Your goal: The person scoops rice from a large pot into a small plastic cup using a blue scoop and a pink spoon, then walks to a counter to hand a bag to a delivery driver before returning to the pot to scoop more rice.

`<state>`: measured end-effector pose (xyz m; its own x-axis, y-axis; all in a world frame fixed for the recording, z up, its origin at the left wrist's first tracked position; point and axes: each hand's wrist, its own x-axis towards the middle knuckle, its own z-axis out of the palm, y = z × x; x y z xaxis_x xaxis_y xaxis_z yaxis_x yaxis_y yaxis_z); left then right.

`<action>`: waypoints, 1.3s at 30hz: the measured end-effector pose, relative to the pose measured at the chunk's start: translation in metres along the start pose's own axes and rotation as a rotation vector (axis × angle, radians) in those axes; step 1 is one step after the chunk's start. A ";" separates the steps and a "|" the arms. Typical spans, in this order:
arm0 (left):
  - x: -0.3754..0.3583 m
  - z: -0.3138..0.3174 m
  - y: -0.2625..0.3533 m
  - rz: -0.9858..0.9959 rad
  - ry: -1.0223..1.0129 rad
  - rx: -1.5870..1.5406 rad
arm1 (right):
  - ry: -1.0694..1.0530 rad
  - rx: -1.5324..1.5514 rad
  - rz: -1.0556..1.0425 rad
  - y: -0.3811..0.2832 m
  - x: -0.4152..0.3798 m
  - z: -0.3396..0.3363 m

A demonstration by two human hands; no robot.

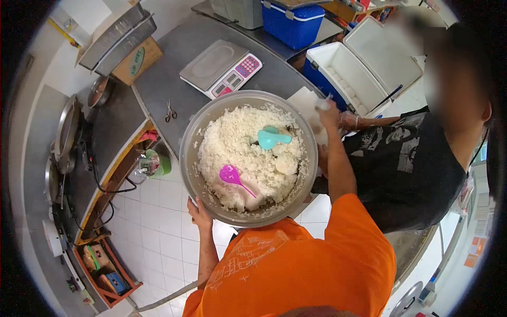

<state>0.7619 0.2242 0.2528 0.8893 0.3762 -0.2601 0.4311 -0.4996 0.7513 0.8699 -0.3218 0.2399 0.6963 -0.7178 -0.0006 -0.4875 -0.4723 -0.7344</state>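
Observation:
In front of me is a large round plastic tub (pixel 186 158) full of cooked white rice (pixel 232 137). A turquoise scoop (pixel 269 138) and a pink rice paddle (pixel 231 174) lie in the rice. My left hand (pixel 200 214) grips the tub's lower left rim. Beyond the right rim, my right hand (pixel 328 113) is closed around something clear and plastic-looking, too small to name. It is above a white sheet (pixel 306 101) on the counter. Close beside it is a co-worker's hand (pixel 349 121) in a clear glove.
A digital scale (pixel 219 68) and scissors (pixel 170 111) lie on the grey counter (pixel 169 58). An open blue-and-white cooler (pixel 346 74) holds several white pieces. A co-worker in a black shirt (pixel 406 164) stands at right. Pans (pixel 67 127) line the left side.

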 end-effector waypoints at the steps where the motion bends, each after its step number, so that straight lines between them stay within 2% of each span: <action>1: 0.004 0.001 -0.004 0.045 -0.012 0.012 | 0.067 0.257 -0.072 -0.002 0.004 -0.008; 2: 0.004 -0.001 0.002 0.037 -0.010 0.008 | 0.061 0.253 -0.076 -0.016 -0.010 -0.021; 4: 0.000 -0.005 0.015 0.090 0.010 0.084 | -0.065 0.796 0.212 -0.048 -0.061 -0.048; 5: 0.004 -0.006 0.014 0.127 -0.008 0.056 | -0.083 0.786 0.211 -0.044 -0.076 -0.038; 7: 0.014 -0.008 0.009 0.139 -0.031 0.053 | -0.141 1.016 0.211 -0.031 -0.102 -0.015; 8: 0.019 -0.008 0.009 0.173 -0.063 0.052 | -0.158 1.004 0.211 -0.032 -0.109 -0.014; 11: 0.031 -0.020 0.022 0.107 -0.143 0.062 | -0.129 0.972 0.247 -0.035 -0.127 -0.012; 13: 0.051 -0.029 0.022 0.113 -0.177 0.085 | -0.089 0.864 0.349 -0.030 -0.134 -0.006; 15: 0.077 -0.038 0.018 0.111 -0.222 0.114 | -0.095 0.803 0.371 -0.059 -0.162 -0.015; 17: 0.100 -0.043 0.010 0.204 -0.251 0.076 | -0.098 0.739 0.400 -0.073 -0.189 -0.018; 18: 0.096 -0.051 0.019 0.203 -0.256 0.078 | 0.028 0.617 0.159 -0.077 -0.198 -0.016; 19: 0.088 -0.055 0.029 0.265 -0.104 0.193 | 0.153 0.490 -0.085 -0.078 -0.205 -0.017; 20: 0.083 -0.064 0.044 0.323 0.045 0.306 | 0.156 0.486 -0.086 -0.106 -0.221 -0.021; 21: 0.074 -0.070 0.058 0.322 0.037 0.306 | 0.115 0.634 -0.153 -0.147 -0.245 -0.032; 22: 0.060 -0.074 0.071 0.426 -0.116 0.032 | 0.072 0.777 -0.218 -0.167 -0.263 -0.037; 23: 0.045 -0.072 0.080 0.518 -0.265 -0.248 | -0.093 1.068 -0.131 -0.148 -0.258 -0.017; 25: 0.018 -0.056 0.094 0.460 -0.709 -0.648 | -0.534 0.796 -0.281 -0.210 -0.303 -0.016; 26: 0.005 -0.050 0.104 0.453 -0.709 -0.656 | -0.663 0.701 -0.446 -0.236 -0.322 -0.012; 28: -0.013 -0.051 0.120 0.003 -1.065 -1.339 | -0.601 0.312 -0.820 -0.241 -0.336 0.032; 29: -0.014 -0.060 0.118 0.001 -1.058 -1.350 | -0.610 0.305 -0.824 -0.250 -0.340 0.035; 31: -0.011 -0.080 0.106 -0.182 -1.177 -1.531 | -0.055 -0.013 -1.062 -0.270 -0.346 0.037; 32: -0.007 -0.087 0.093 -0.180 -1.170 -1.539 | -0.061 -0.013 -1.069 -0.269 -0.342 0.042; 34: 0.003 -0.101 0.056 -0.189 -1.038 -1.586 | -0.461 -0.019 -0.608 -0.256 -0.329 0.057; 35: 0.007 -0.112 0.046 -0.193 -1.033 -1.590 | -0.507 -0.148 -0.595 -0.250 -0.323 0.069; 36: 0.011 -0.123 0.037 -0.171 -0.880 -1.663 | -0.511 -0.150 -0.597 -0.240 -0.321 0.084; 37: 0.013 -0.132 0.029 -0.147 -0.726 -1.730 | -0.626 -0.351 -0.546 -0.228 -0.321 0.103; 38: 0.011 -0.140 0.027 -0.147 -0.723 -1.736 | -0.736 -0.555 -0.489 -0.218 -0.321 0.121; 39: 0.009 -0.150 0.026 -0.158 -0.612 -1.791 | -0.738 -0.561 -0.494 -0.210 -0.322 0.136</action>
<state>0.7581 0.3313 0.3612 0.9608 -0.1594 -0.2268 0.2167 0.9421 0.2560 0.8198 0.0785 0.3018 0.9409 0.0204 -0.3382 -0.1042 -0.9324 -0.3461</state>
